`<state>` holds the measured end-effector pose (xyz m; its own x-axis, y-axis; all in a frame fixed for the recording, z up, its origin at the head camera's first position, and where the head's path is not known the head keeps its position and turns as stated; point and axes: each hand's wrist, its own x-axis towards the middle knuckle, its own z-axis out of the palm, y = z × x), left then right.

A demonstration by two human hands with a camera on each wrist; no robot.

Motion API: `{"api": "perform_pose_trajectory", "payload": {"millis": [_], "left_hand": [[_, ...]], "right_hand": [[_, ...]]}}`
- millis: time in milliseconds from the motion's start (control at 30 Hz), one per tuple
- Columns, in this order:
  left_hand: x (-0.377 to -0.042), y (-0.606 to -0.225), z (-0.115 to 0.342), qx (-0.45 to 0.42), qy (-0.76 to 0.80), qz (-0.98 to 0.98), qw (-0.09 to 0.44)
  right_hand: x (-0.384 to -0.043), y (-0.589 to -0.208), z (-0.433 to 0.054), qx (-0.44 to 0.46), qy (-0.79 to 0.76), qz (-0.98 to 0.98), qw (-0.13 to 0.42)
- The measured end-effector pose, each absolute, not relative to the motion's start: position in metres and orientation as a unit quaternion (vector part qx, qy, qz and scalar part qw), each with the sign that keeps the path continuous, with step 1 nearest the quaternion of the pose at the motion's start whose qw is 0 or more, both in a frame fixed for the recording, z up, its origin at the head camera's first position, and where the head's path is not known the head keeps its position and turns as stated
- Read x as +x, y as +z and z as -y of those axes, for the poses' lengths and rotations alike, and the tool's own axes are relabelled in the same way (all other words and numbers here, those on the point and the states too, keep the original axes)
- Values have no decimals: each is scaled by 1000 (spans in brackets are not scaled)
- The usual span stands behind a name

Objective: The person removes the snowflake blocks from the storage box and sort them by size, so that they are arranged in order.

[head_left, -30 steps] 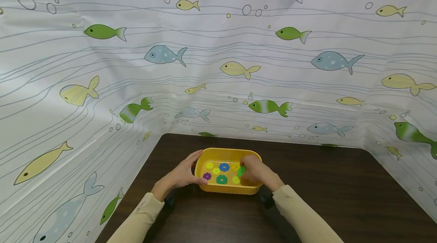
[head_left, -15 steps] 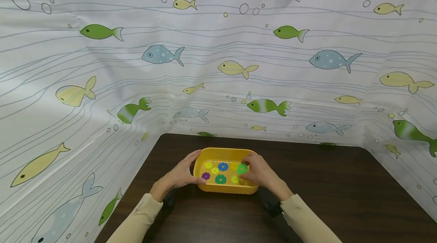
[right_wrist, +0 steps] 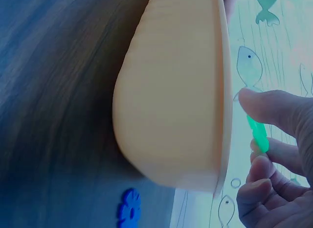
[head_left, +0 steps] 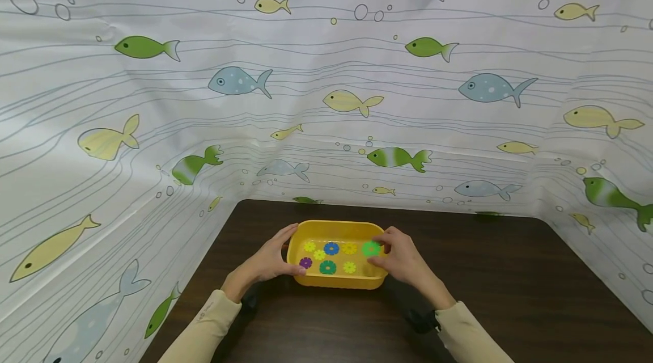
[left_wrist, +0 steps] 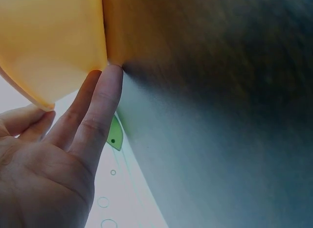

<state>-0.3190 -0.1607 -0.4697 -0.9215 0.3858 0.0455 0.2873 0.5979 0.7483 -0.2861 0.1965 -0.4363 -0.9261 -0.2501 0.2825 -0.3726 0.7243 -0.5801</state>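
Note:
A yellow plastic tray (head_left: 336, 282) stands on the dark table with several notched, flower-shaped plastic discs in it: a blue disc (head_left: 331, 248), a purple disc (head_left: 305, 262), a dark green disc (head_left: 328, 267) and yellow ones. My left hand (head_left: 265, 258) holds the tray's left end, thumb over the near rim. Its other fingers (left_wrist: 100, 113) reach along the outer wall in the left wrist view. Between thumb and fingertips, my right hand (head_left: 405, 261) pinches a bright green disc (head_left: 371, 249) above the tray's right end. Seen edge-on, that disc is beyond the rim in the right wrist view.
Another blue disc (right_wrist: 129, 208) lies on the table beside the tray in the right wrist view. Dark wood tabletop (head_left: 490, 283) extends to the right and in front. A white fish-print sheet (head_left: 326, 153) encloses the back and sides.
My right hand has lifted the bright green disc and carried it rightward, toward the tray's right rim. My left hand keeps its place on the tray.

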Motion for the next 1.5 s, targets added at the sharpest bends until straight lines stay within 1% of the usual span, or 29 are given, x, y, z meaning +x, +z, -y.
{"api": "perform_pose_trajectory", "payload": {"millis": [200,400,667,967,1233,1500], "left_hand": [[-317,-469,162,205,408,-888,61],[-316,-467,162,203,395,-894,60],[-312,-467,160,171,398,-899,60],[-315,-470,162,175,397,-899,60],[-316,-471,162,172,395,-901,61],[-317,-470,161,173,391,-902,63]], "right_hand": [[-283,-440,-214,159,355,916,99],[-281,-444,-231,138,353,920,98],[-285,-455,-258,96,356,926,76],[-293,-471,-282,81,338,936,49],[-300,-481,-292,65,301,951,17],[-306,-489,-294,57,300,952,-6]]}}
